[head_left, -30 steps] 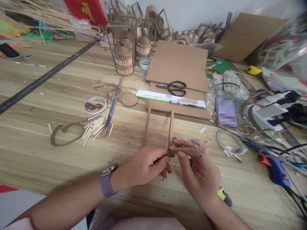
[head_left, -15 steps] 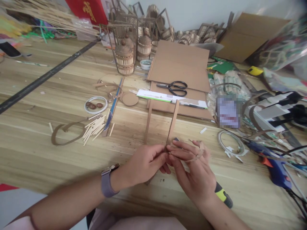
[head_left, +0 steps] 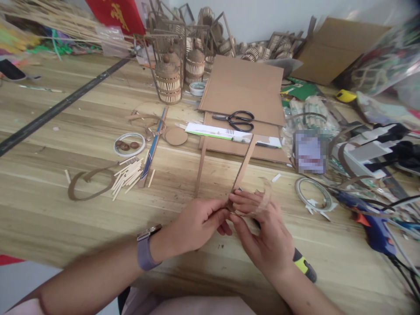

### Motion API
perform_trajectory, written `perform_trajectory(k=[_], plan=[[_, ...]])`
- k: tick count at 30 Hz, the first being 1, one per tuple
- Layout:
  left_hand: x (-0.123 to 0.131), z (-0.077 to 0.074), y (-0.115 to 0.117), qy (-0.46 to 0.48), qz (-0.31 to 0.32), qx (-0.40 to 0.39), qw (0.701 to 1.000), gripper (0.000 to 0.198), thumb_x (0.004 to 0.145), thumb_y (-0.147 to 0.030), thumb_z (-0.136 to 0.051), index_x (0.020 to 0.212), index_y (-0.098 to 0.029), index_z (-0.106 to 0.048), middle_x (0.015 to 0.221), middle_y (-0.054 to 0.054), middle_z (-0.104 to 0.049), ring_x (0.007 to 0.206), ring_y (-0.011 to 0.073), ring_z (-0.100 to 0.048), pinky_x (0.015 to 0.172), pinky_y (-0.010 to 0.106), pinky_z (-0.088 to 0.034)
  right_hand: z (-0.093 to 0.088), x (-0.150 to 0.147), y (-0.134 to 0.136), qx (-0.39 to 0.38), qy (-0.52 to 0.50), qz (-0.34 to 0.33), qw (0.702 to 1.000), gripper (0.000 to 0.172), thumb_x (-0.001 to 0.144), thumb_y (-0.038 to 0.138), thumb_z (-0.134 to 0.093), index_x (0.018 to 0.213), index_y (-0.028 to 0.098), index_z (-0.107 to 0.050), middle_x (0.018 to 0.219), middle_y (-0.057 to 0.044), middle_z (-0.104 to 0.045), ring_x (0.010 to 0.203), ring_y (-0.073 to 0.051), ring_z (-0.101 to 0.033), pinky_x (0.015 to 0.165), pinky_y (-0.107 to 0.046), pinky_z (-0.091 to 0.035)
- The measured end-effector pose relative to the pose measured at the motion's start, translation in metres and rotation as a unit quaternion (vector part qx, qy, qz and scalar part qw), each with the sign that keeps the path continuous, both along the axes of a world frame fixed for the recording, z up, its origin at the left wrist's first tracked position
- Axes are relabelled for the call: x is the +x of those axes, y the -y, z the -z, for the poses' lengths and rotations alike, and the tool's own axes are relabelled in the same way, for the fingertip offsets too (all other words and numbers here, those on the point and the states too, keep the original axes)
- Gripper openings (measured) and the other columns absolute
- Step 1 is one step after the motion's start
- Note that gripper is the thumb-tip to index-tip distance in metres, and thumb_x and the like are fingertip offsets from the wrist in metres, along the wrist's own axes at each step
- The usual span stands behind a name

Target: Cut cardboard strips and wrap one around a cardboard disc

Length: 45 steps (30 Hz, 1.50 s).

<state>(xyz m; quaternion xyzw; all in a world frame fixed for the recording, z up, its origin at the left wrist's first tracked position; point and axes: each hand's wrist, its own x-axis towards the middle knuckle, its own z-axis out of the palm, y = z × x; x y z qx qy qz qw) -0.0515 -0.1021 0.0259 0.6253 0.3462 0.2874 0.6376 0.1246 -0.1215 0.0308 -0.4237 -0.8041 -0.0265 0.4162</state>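
Note:
My left hand (head_left: 197, 225), a grey watch on its wrist, pinches the near end of a long brown cardboard strip (head_left: 245, 164) that slants up and away to the right. My right hand (head_left: 265, 234) meets it at the same spot, fingertips closed on the strip's end, with a thin translucent curl of tape (head_left: 264, 199) arching over its fingers. A second brown strip (head_left: 201, 168) lies flat on the wooden table (head_left: 65, 218) just left of the held one. A yellow-and-black tool handle (head_left: 305, 267) sticks out from under my right wrist.
Cardboard sheets (head_left: 244, 87) with black scissors (head_left: 238, 120) and a white ruler (head_left: 223, 132) lie beyond. Small stick-built lanterns (head_left: 169, 81) stand at the back. Short wooden sticks (head_left: 127, 177), a tape ring (head_left: 129, 144), a blue glue gun (head_left: 374, 223) and clutter surround the spot.
The held strip's far end has swung to the right, from upright to slanting. The tape curl has lifted over my right fingers. Both hands stay together at the strip's near end.

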Motion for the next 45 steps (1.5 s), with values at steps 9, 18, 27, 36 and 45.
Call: perform_trajectory(k=[9, 18, 27, 36, 45], plan=[[-0.0019, -0.0037, -0.0007, -0.013, 0.025, 0.054, 0.998, 0.031, 0.1, -0.029, -0.043, 0.076, -0.016, -0.058, 0.074, 0.005, -0.071, 0.071, 0.0137, -0.068, 0.066, 0.021, -0.05, -0.0006, 0.0017, -0.0007, -0.011, -0.026, -0.016, 0.999, 0.013, 0.089, 0.011, -0.061, 0.096, 0.022, -0.061, 0.092, -0.006, -0.078, 0.092, -0.021, -0.075, 0.086, -0.037, -0.059], [-0.0018, -0.0021, 0.0015, 0.007, 0.015, -0.065, 0.998, 0.033, 0.099, -0.043, -0.046, 0.101, -0.014, -0.062, 0.068, 0.0, -0.063, 0.056, 0.0108, -0.058, 0.053, 0.02, -0.046, -0.0043, -0.0004, 0.0015, 0.028, 0.014, -0.009, 0.999, 0.014, 0.088, 0.01, -0.061, 0.094, 0.022, -0.061, 0.087, -0.004, -0.079, 0.086, -0.02, -0.076, 0.086, -0.036, -0.056], [-0.0012, -0.0027, 0.0048, -0.047, 0.004, -0.007, 0.999, 0.03, 0.102, -0.034, -0.039, 0.086, -0.016, -0.058, 0.061, -0.001, -0.062, 0.056, 0.0097, -0.057, 0.056, 0.019, -0.043, -0.0019, -0.0021, 0.0039, 0.004, 0.013, -0.009, 1.0, 0.013, 0.091, 0.009, -0.058, 0.095, 0.022, -0.06, 0.086, -0.002, -0.08, 0.086, -0.018, -0.076, 0.096, -0.037, -0.051], [-0.0033, -0.0091, 0.001, -0.089, 0.012, 0.065, 0.994, 0.024, 0.095, -0.018, -0.042, 0.083, -0.016, -0.062, 0.061, -0.003, -0.058, 0.053, 0.0082, -0.051, 0.051, 0.018, -0.035, -0.0031, 0.0009, 0.0041, -0.053, -0.043, 0.016, 0.998, 0.013, 0.093, 0.015, -0.055, 0.097, 0.024, -0.063, 0.084, 0.001, -0.079, 0.081, -0.019, -0.076, 0.083, -0.036, -0.056], [-0.0024, -0.0081, 0.0004, -0.085, -0.024, 0.084, 0.993, 0.035, 0.102, -0.035, -0.04, 0.076, -0.018, -0.056, 0.055, -0.005, -0.051, 0.054, 0.0106, -0.051, 0.059, 0.022, -0.039, -0.0014, -0.0036, 0.0023, -0.01, 0.004, 0.012, 1.0, 0.006, 0.092, 0.022, -0.061, 0.098, 0.023, -0.061, 0.095, -0.005, -0.079, 0.092, -0.022, -0.075, 0.088, -0.039, -0.052]])
